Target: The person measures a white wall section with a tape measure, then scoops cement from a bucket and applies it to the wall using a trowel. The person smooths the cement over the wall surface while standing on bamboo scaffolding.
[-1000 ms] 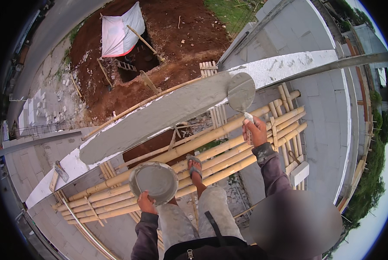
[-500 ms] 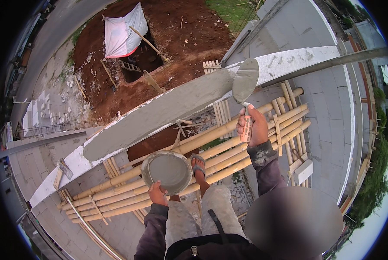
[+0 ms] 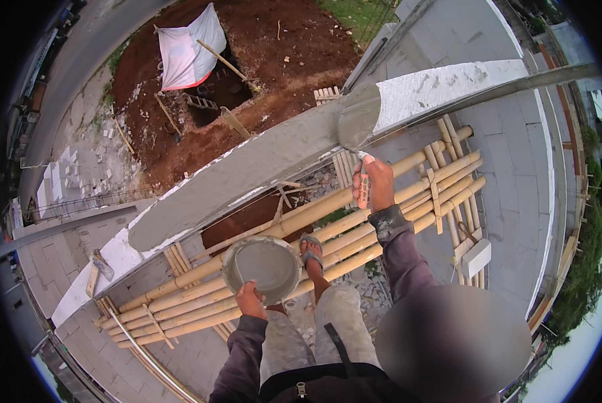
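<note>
Plastering step: right hand (image 3: 375, 183), grip closed on trowel (image 3: 358, 115), presses blade to wall top (image 3: 247, 176), centre frame. Left hand (image 3: 250, 300) grips mortar pan (image 3: 260, 267) at its rim. Next move likely needs a steady, flat stroke along the wet coat.

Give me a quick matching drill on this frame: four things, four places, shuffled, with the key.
Things:
1. trowel
2. round pan
3. white sheet
4. sandalled foot

Places:
A. over the pit in the red soil far below
B. on the bamboo poles
C. in the right hand, blade on the grey wall top
D. in the left hand, held at its rim

Pairs: 1-C, 2-D, 3-A, 4-B
</note>
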Available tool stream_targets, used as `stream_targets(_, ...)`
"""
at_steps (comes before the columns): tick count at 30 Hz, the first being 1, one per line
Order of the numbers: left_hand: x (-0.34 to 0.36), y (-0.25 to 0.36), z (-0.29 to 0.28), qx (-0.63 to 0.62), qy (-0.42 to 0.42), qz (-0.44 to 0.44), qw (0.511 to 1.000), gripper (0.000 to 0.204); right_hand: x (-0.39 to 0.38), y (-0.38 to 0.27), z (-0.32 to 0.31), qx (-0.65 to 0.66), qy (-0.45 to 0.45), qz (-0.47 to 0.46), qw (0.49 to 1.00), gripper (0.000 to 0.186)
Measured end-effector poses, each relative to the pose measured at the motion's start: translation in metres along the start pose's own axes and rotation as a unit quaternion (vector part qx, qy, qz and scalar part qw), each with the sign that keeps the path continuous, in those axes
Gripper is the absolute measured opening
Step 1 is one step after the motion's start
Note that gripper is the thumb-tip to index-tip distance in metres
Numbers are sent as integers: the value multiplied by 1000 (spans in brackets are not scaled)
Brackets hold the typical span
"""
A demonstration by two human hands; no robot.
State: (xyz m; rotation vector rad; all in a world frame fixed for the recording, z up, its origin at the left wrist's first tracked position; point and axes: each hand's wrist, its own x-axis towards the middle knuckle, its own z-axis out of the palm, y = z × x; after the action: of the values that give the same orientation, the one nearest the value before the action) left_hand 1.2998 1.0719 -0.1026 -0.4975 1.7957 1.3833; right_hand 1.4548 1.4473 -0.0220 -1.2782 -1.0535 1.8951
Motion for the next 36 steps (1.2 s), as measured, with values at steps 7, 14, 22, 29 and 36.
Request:
stream_targets(7,6,-4,-6,15,-13,17,1000,17,-1,27,-23,-75,0,-27,997,36)
stream_targets(14,17,-5,-6,34,-14,3,999,15,-37,52,-53,-189,21,14,982,35)
stream_targets(22,15,-3,13,27,21,-19,999,16,-59,41,-45,-222,44,-103,968,29)
stream_targets(29,12,-14,7,56,-12,23,998,19,-101,21,31,-297,-49,-279,912,22)
stream_targets(36,20,-19,-21,-34,22,-43,998,19,-147,84,82,-496,-268,-232,792,32)
